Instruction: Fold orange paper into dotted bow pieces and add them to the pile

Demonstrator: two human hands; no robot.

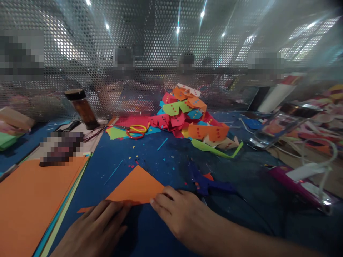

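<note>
A folded sheet of orange paper [138, 187] lies on the blue table, its peak pointing away from me. My left hand [93, 223] holds the paper's near left edge under bent fingers, the thumb apart from it. At the near right edge, the fingers and thumb of my right hand [179, 210] are closed on the paper. A narrow orange flap [85, 209] sticks out beyond my left fingers. The paper's lower edge is partly hidden by both hands.
Orange sheets [40, 200] are stacked at left, below a phone-like object [63, 148]. Scissors [136, 131] and a heap of dotted paper shapes [184, 110] lie behind. A blue glue gun [211, 184] with its cord, a glass jar [278, 126] and a purple device [300, 185] are at right.
</note>
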